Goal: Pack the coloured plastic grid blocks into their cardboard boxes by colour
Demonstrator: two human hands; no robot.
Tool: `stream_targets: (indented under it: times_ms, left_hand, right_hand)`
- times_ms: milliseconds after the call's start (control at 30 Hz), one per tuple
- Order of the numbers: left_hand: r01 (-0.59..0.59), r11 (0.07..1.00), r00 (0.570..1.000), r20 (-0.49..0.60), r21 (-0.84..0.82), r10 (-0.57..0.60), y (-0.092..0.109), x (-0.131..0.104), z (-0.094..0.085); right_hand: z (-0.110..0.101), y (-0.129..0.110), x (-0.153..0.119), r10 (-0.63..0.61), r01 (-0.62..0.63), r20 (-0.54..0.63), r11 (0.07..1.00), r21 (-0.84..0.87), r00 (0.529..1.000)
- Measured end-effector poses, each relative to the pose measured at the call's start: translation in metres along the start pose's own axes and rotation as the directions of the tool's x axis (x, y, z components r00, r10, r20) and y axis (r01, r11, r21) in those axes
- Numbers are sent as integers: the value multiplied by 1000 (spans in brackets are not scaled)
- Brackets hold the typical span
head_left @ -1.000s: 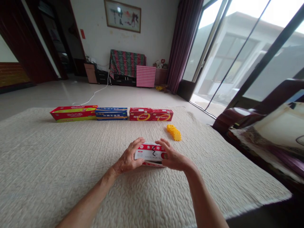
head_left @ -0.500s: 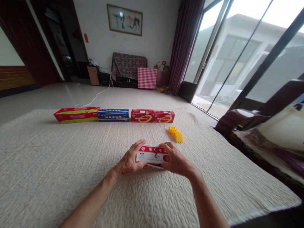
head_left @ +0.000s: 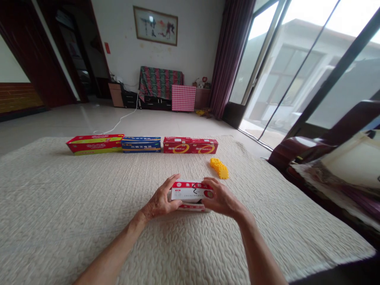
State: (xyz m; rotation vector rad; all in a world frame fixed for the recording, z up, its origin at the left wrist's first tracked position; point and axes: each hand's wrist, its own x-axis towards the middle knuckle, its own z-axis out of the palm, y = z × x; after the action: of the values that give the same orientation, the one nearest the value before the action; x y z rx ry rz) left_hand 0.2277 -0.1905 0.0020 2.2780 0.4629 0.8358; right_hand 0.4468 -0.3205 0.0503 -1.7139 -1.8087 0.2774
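Note:
A red and white cardboard box (head_left: pixel 190 194) with Chinese characters and a black squiggle on its top lies on the quilted cover in front of me. My left hand (head_left: pixel 163 200) grips its left end, thumb on the near edge and fingers over the far side. At the right end, my right hand (head_left: pixel 221 197) holds it the same way and hides that corner. Below the top panel a red and white near side shows, with a dark gap close to my right thumb. Beyond my right hand lies a yellow plastic piece (head_left: pixel 219 168) with a bumpy surface.
Along the far edge of the cream quilted cover (head_left: pixel 89 206) stand a red and yellow-green box (head_left: pixel 96 144), a blue box (head_left: pixel 141 145) and two red boxes (head_left: pixel 190 145) in a row. A dark wooden armrest (head_left: pixel 293 148) rises at the right.
The box's near red and white side shows more than before, and its top panel looks tipped slightly. My right hand has shifted a little; the left has barely moved.

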Motion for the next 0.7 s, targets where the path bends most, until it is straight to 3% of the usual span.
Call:
stream_targets:
  times_ms: [333,500,700]
  left_hand:
    - [1,1000,1000,-10,20,0,-6,-1,1]
    - [-44,996,998,-38,72,47,-9,0,4]
    - [-52,998,998,-41,19,53,-3,-2,1]
  right_hand:
    - [3,2,-1,-21,22,-33,1000,17,999]
    - [8,5,-1,-59,60,-113,998,12,992]
    - [14,11,0,148,-98,-238,973,208,960]
